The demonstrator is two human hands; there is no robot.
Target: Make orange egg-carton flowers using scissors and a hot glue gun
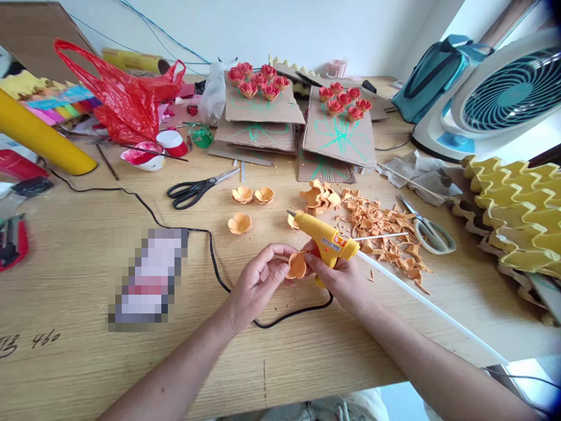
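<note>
Just below centre, the left hand (256, 282) pinches an orange, petal-edged pulp cup (297, 266), its right side meeting the right hand (344, 282), which is clamped round a yellow plastic glue gun (316, 230) with an unreadable pale label (330, 244). Black handwriting (45, 339), lower left, ends "460".

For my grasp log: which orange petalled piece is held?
The orange petalled piece in the left hand, beside the yellow glue gun; the others rest on the wooden table.
</note>
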